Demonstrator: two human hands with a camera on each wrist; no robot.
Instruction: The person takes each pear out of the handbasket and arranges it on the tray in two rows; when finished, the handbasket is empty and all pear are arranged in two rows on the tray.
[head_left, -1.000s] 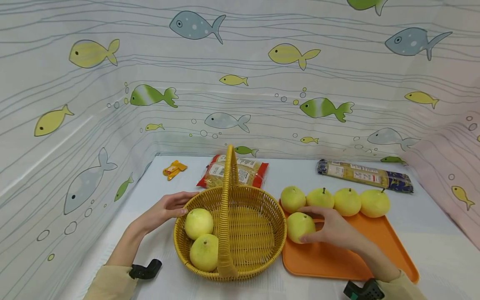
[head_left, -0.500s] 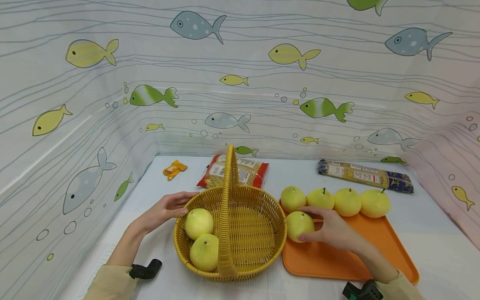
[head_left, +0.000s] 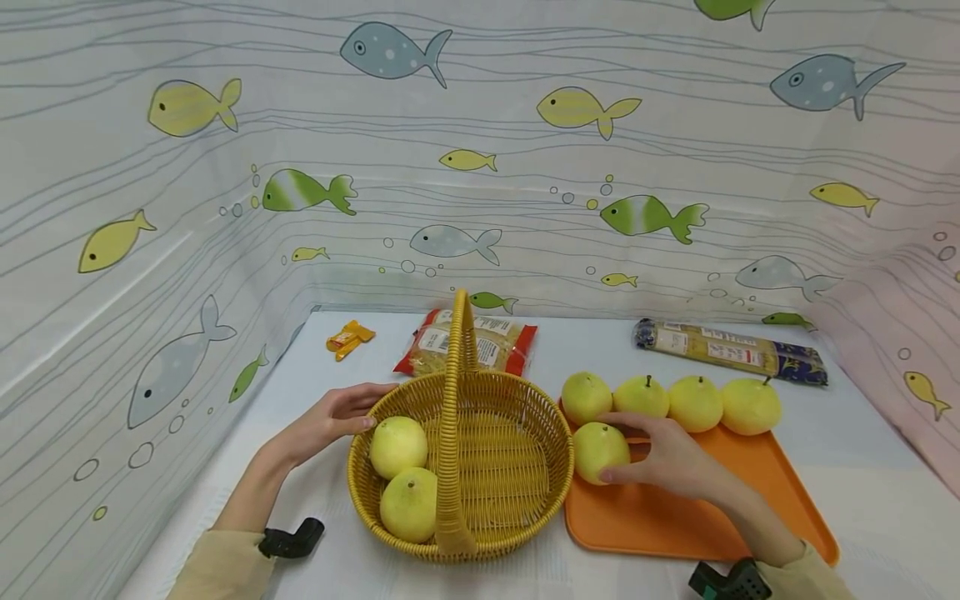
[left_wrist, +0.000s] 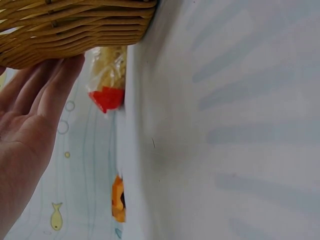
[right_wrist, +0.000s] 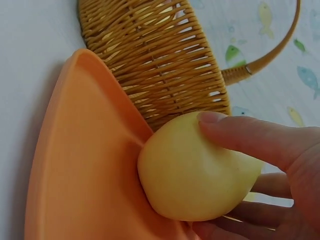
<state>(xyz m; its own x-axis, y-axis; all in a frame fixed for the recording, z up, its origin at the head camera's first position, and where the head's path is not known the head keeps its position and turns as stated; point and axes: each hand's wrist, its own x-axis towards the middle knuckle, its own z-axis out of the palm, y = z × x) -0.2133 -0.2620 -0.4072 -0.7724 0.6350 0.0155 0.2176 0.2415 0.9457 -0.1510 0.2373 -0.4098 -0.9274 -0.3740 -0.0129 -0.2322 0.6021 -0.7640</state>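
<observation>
A pale yellow pear (head_left: 596,457) sits at the left side of the orange tray (head_left: 645,525), near the basket. My right hand (head_left: 663,458) grips it, thumb on the near side and fingers round the far side. The woven basket (head_left: 510,467), with a tall arched handle (head_left: 450,417), stands left of the tray. Inside it, on the left, lie two pears, one farther back (head_left: 397,447) and one nearer (head_left: 409,506). My left hand (head_left: 333,421) touches the basket's left side; in the left wrist view its extended fingers (left_wrist: 62,82) lie against the wicker.
Several pears (head_left: 693,404) line the tray's far edge. Behind the basket lies a red-ended clear food packet (head_left: 491,337). Small orange wrapped packets (head_left: 348,339) are at the back left, and a long blue-ended packet (head_left: 727,350) at the back right. Fish-printed sheeting (head_left: 517,242) encloses the table.
The pear in my right hand has shifted and turned very slightly, its stem end a little farther left. My left hand and the basket stay in place.
</observation>
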